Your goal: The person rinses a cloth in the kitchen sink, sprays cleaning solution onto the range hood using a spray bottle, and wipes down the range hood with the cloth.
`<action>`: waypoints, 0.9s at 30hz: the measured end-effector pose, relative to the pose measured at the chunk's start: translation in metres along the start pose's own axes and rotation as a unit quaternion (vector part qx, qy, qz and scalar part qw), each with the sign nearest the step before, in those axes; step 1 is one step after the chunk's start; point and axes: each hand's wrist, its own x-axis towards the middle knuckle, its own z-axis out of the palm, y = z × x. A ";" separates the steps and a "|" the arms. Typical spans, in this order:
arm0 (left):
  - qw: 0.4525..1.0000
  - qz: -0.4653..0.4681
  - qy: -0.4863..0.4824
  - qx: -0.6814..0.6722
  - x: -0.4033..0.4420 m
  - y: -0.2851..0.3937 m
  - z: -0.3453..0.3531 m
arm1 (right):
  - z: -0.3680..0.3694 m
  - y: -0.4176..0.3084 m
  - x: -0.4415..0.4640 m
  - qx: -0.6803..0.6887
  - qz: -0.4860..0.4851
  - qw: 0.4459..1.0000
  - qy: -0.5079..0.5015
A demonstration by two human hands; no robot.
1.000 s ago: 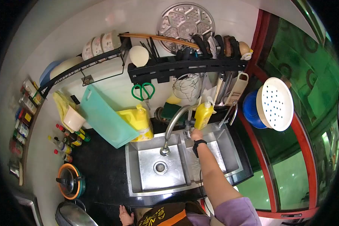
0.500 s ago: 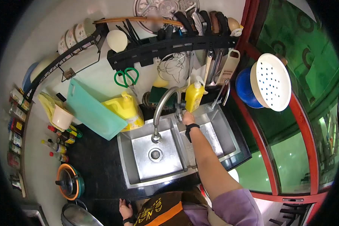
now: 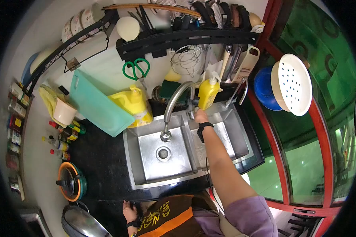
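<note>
My right hand [image 3: 201, 116] reaches over the double sink [image 3: 154, 184] to the back, closed at the base of the curved metal faucet [image 3: 172, 102]. Its fingertips are partly hidden there. The faucet's spout hangs over the left basin, above the drain [image 3: 163, 154]. Just behind my right hand stands a yellow pump bottle [image 3: 208, 94]. Low in view, my left hand [image 3: 129, 211] rests with fingers apart at the front edge of the black counter [image 3: 103, 173], holding nothing. A brown apron [image 3: 166, 215] with an orange stripe covers my front.
Left of the sink lean a teal cutting board [image 3: 97, 106] and a yellow jug [image 3: 136, 108]. A lidded pot [image 3: 71, 183] and a metal pan [image 3: 83, 221] stand at lower left. Green scissors [image 3: 136, 71] hang under a black rack [image 3: 186, 41]. A white colander [image 3: 292, 85] hangs at right.
The view has shifted slightly, so the sink and counter sit a little higher. My right hand stays at the faucet, and my left hand still rests at the counter edge.
</note>
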 end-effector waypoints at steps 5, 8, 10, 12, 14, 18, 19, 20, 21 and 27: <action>1.000 0.010 0.012 0.005 -0.001 0.004 -0.004 | 0.004 0.000 0.001 -0.021 -0.027 0.999 0.009; 1.000 0.006 0.017 0.007 -0.002 0.001 -0.003 | 0.007 0.007 0.009 -0.039 -0.019 0.999 0.002; 1.000 -0.002 0.010 0.006 -0.001 0.002 -0.003 | -0.004 -0.005 -0.002 -0.024 -0.005 1.000 -0.005; 1.000 -0.011 0.006 0.004 -0.001 0.002 -0.004 | -0.004 -0.008 -0.002 -0.023 0.000 1.000 -0.012; 1.000 -0.013 -0.003 0.004 -0.002 0.003 -0.005 | -0.006 -0.008 -0.002 -0.035 0.007 0.999 -0.019; 1.000 -0.020 0.002 -0.011 -0.002 0.004 -0.005 | -0.005 -0.005 0.005 -0.068 -0.005 0.997 -0.041; 1.000 -0.015 0.003 0.000 -0.002 0.007 -0.008 | -0.004 -0.005 0.005 -0.070 -0.007 0.997 -0.042; 1.000 -0.010 0.003 0.011 -0.003 0.008 -0.009 | -0.004 -0.003 0.004 -0.057 -0.016 0.998 -0.037; 1.000 -0.013 0.003 0.009 -0.004 0.007 -0.007 | -0.002 -0.001 0.001 -0.045 -0.024 0.998 -0.032; 1.000 -0.016 0.007 -0.017 -0.001 0.000 -0.006 | -0.016 -0.061 -0.084 -0.190 -0.226 0.931 0.216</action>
